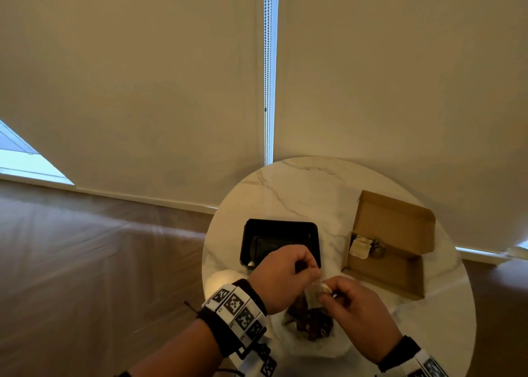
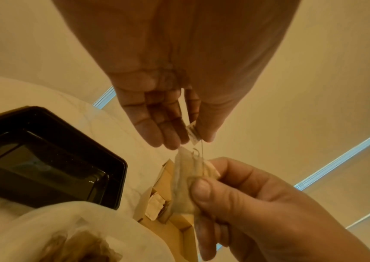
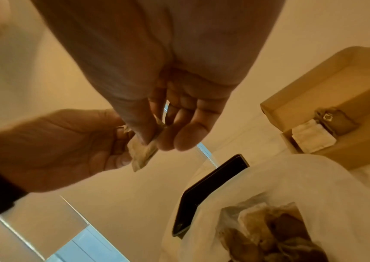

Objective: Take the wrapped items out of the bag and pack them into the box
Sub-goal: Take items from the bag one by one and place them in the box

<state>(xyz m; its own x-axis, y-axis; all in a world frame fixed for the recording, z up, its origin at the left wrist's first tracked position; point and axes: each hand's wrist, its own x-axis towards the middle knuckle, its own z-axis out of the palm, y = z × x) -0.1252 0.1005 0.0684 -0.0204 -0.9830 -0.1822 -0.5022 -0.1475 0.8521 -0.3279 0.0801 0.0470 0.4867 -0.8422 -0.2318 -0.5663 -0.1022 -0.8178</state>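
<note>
Head view: above the round marble tabletop (image 1: pixel 300 188), near its front edge, the left hand (image 1: pixel 281 276) and right hand (image 1: pixel 355 305) meet over the translucent bag (image 1: pixel 314 345); the open cardboard box (image 1: pixel 391 245) stands toward the right edge, a black tray (image 1: pixel 278 233) at the middle.

Left wrist view: thumb and forefinger pinch a small paper tag (image 2: pixel 192 133) on a thin string.

Right wrist view: thumb and curled fingers pinch the flat, papery wrapped sachet (image 3: pixel 142 154), held clear above the bag.

The head view looks down from above at the round table (image 1: pixel 300 182). Each wrist view looks up along its palm, very near the fingers. All three share the box (image 1: pixel 400 222) and tray (image 1: pixel 274 228).
</note>
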